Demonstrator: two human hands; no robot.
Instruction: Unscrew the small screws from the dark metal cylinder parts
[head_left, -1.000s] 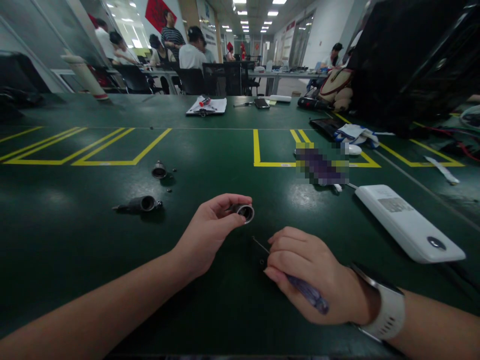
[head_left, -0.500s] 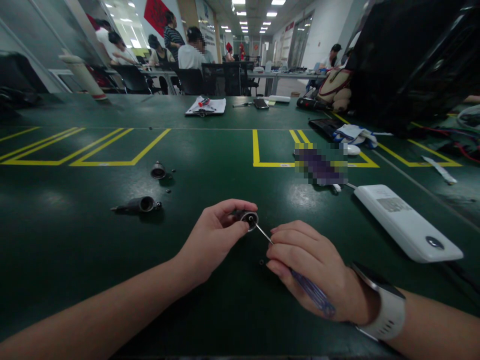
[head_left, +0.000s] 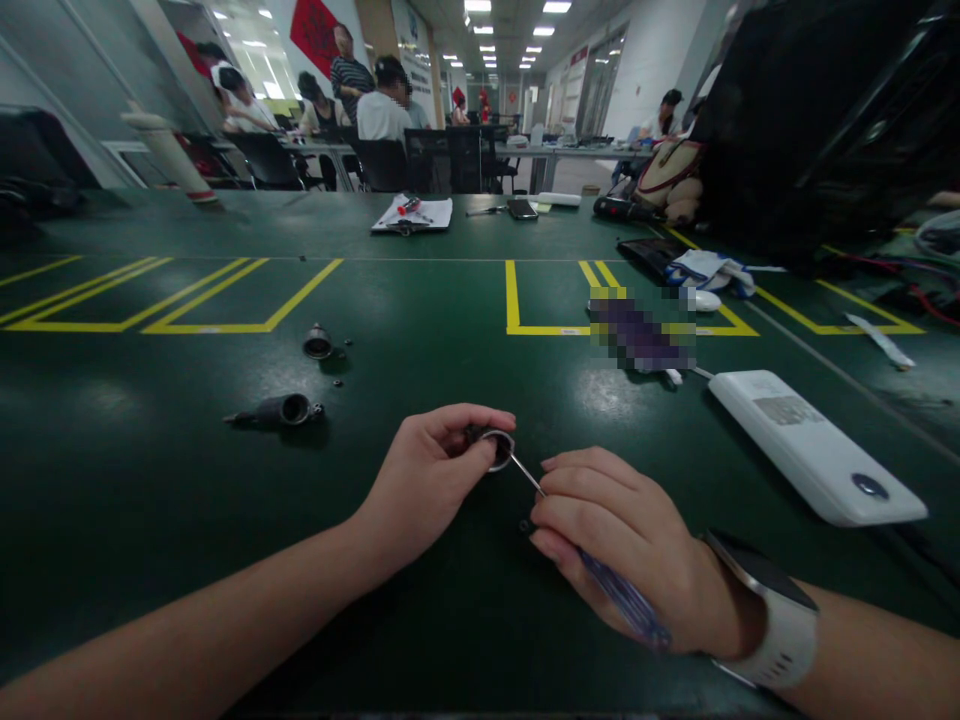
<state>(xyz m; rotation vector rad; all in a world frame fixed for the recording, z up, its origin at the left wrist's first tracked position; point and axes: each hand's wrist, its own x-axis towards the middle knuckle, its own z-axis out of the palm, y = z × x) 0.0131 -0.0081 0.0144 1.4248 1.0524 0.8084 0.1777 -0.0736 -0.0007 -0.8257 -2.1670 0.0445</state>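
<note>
Cylinder (head_left: 502, 451) at tip of left grip (head_left: 424, 475)

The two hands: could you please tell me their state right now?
Left hand: closed, holding a dark, round-mouthed metal part.
Right hand: closed, holding a purple-handled, thin-shafted metal screwdriver.

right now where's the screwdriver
In the head view, the screwdriver is in the right hand, right of centre, its shaft tip at the open end of the metal cup in the left hand.
</note>
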